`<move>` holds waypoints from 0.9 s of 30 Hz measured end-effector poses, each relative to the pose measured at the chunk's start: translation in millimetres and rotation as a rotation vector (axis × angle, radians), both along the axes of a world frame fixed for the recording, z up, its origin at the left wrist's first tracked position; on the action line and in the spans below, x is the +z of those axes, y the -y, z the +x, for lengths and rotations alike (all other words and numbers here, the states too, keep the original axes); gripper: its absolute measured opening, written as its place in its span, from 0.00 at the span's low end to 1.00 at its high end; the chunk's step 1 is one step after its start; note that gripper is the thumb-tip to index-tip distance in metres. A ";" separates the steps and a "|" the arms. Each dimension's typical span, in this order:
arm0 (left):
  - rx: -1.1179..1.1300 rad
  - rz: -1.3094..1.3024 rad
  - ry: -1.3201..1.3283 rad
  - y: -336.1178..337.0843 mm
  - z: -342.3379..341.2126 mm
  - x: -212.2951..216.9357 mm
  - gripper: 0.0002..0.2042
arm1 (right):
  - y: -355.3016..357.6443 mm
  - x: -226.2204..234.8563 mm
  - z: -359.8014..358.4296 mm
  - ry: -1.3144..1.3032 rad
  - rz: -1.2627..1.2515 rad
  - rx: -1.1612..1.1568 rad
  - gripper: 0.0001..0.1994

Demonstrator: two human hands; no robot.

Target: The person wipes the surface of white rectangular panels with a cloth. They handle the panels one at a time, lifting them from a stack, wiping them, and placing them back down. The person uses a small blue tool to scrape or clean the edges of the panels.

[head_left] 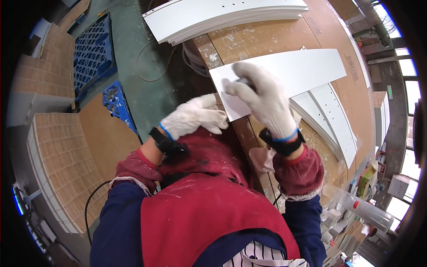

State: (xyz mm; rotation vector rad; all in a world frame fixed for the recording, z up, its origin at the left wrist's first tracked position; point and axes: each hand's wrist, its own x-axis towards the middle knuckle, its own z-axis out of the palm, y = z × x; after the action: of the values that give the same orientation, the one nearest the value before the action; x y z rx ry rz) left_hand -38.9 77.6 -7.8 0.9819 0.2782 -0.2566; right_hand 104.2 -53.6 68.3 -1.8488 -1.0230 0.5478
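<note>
— How are the arms set?

— Both forearms come up from the lower edge, bent inward. The right hand, gloved, lies palm-down on the white panel, fingers curled round a small dark object I cannot identify.

— And the other?

— The left hand, loosely curled, rests its fingertips at the panel's near corner, just beside the right hand. The panel lies on the workbench.

Board lies on bench; R hand on its near end, L hand at its edge, just left; more boards stacked behind; crates on floor, far left.
</note>
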 end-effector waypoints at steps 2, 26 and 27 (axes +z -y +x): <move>0.084 -0.116 -0.033 17.4 8.8 1.1 0.22 | -22.3 0.0 1.7 0.442 0.041 0.136 0.10; 0.134 1.846 0.644 -7.0 6.1 11.2 0.38 | 148.3 -2.3 64.5 -0.420 0.496 -0.675 0.11; 0.173 1.815 0.800 -2.9 17.8 7.7 0.32 | 160.4 -8.0 57.0 -0.475 0.498 -0.668 0.11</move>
State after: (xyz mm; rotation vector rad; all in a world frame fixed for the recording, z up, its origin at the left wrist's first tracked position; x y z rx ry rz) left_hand -21.1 80.5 -0.1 2.6996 -0.2612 0.7287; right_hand 161.2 -214.0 60.3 -1.3937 -0.1646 0.2652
